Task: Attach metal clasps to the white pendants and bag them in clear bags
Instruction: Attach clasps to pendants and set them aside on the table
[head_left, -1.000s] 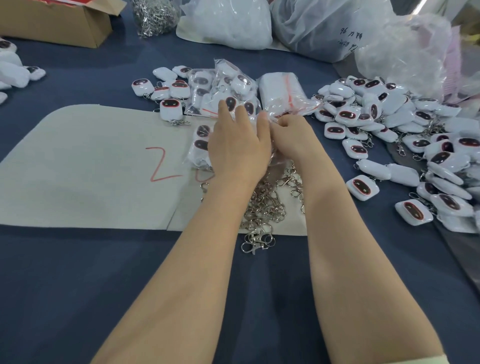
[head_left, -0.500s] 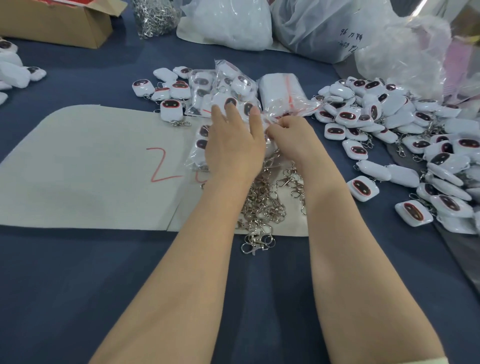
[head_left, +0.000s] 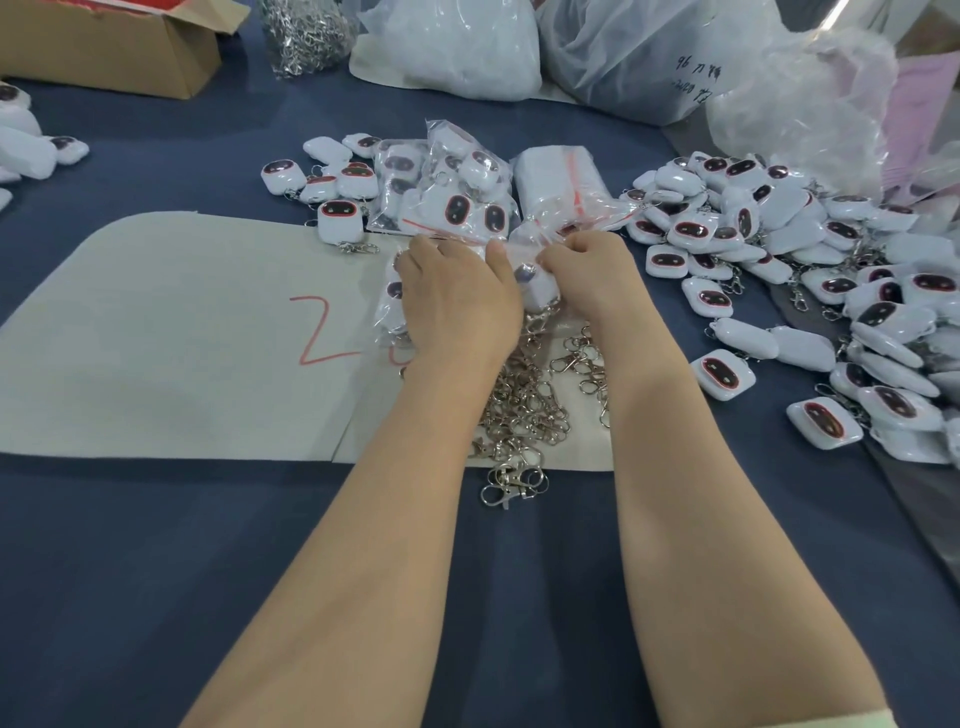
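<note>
Fingers (head_left: 426, 257) of the left hand (head_left: 457, 306) and of the right hand (head_left: 587, 275) are curled, pinching the mouth of one clear bag (head_left: 522, 240) between them, with a white pendant (head_left: 537, 286) inside it just below the thumbs. The blue table (head_left: 156, 571) carries a beige mat (head_left: 156, 338) under both wrists; loose pendants (head_left: 779, 244) lie heaped to the right, bagged pendants (head_left: 452, 197) just beyond the hands, and a stack of empty bags (head_left: 558, 174) beside those. Metal clasps (head_left: 524, 410) lie piled on the mat between the forearms.
</note>
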